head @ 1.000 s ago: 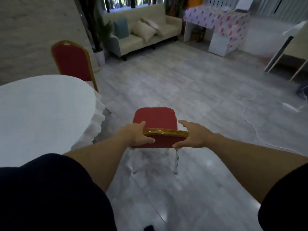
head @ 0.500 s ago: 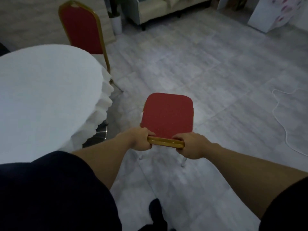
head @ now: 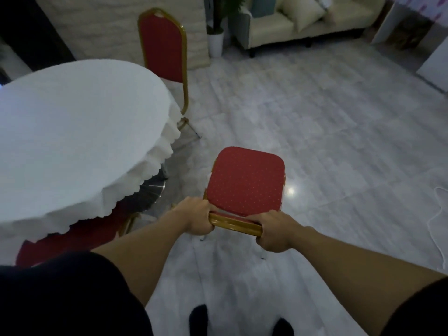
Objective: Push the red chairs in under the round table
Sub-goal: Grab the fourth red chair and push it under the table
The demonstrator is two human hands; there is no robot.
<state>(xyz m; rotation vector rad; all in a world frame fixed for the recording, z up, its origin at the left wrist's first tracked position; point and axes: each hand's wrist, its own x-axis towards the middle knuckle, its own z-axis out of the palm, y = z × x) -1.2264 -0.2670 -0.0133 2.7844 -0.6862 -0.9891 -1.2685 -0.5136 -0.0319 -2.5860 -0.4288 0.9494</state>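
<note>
A red chair [head: 246,180] with a gold frame stands on the floor right of the round table [head: 72,132], which wears a white scalloped cloth. My left hand [head: 196,218] and my right hand [head: 274,232] both grip the gold top rail of its backrest. The seat points away from me, apart from the table. A second red chair [head: 163,48] stands at the table's far side, seat tucked under the cloth. Part of a third red chair [head: 70,238] shows beneath the cloth's near edge.
The table's shiny metal base [head: 150,192] shows under the cloth. A white plant pot [head: 215,44] and a cream sofa [head: 291,25] stand at the back. A white cable [head: 436,214] lies on the grey floor at the right. My feet [head: 240,321] are below.
My hands went from resting on the backrest to gripping its top rail. The view has tilted down and turned toward the table, and the chair now stands nearer to it.
</note>
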